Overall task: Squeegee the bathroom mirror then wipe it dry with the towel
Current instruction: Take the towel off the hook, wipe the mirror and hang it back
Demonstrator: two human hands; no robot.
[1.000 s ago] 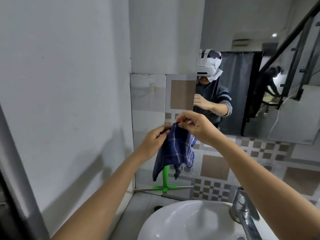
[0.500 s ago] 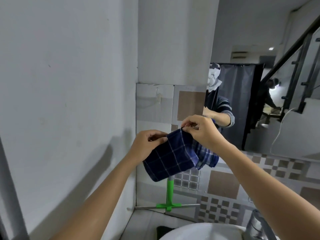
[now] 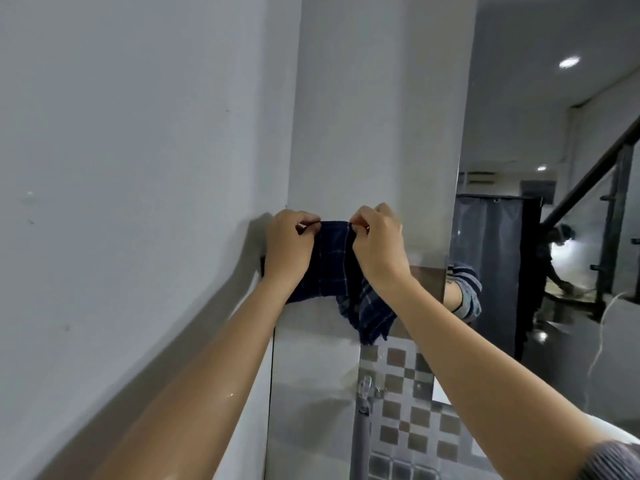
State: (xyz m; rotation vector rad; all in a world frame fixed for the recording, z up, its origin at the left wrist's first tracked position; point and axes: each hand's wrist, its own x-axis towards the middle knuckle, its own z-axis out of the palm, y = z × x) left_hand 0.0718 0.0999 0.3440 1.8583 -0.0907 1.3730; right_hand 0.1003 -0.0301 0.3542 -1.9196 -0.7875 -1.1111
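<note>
A dark blue checked towel [image 3: 330,263] hangs against the wall at the corner, held up by its top edge. My left hand [image 3: 289,245] pinches the towel's top left corner. My right hand [image 3: 377,244] pinches the top right corner, and a loose end of the towel droops below my right wrist. The mirror [image 3: 519,271] stands to the right, reflecting a striped sleeve, a dark curtain and a stair rail. The squeegee is out of view.
A grey painted wall [image 3: 138,168] fills the left. Below the towel are plain and checkered tiles [image 3: 408,420] with a small clear wall hook [image 3: 365,388]. A white basin edge [image 3: 623,434] shows at the lower right.
Both hands have lifted the towel higher, up to the wall corner. The view has tilted up, so the green squeegee and the basin have dropped out of sight.
</note>
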